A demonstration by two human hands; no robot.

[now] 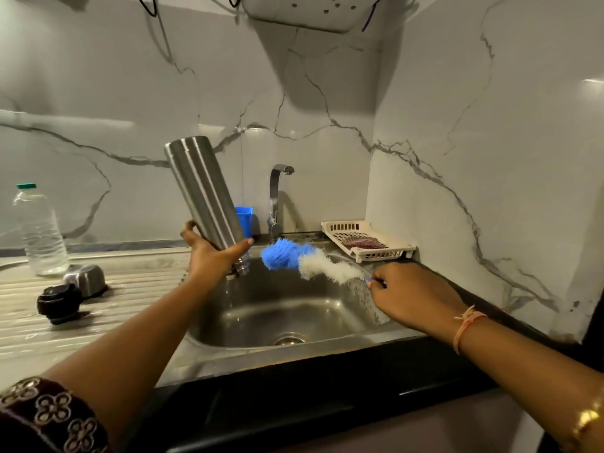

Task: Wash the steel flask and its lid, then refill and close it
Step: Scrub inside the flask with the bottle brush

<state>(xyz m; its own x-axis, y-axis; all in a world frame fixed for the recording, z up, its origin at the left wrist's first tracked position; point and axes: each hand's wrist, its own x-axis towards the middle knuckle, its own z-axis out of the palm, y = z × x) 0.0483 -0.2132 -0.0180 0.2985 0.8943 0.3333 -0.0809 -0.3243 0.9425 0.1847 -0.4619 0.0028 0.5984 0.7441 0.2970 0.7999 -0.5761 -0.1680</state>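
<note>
My left hand grips the steel flask near its neck and holds it upside down and tilted over the sink; a thin stream of water drips from its mouth. My right hand pinches the handle of a blue and white bottle brush, whose bristle head points left towards the flask's mouth without touching it. On the draining board at the left lie the black inner lid and the steel cap.
A clear plastic bottle with a green cap stands on the draining board at the left. Behind the sink are the tap and a blue cup. A cream drainer tray with a scrubber sits at the back right corner.
</note>
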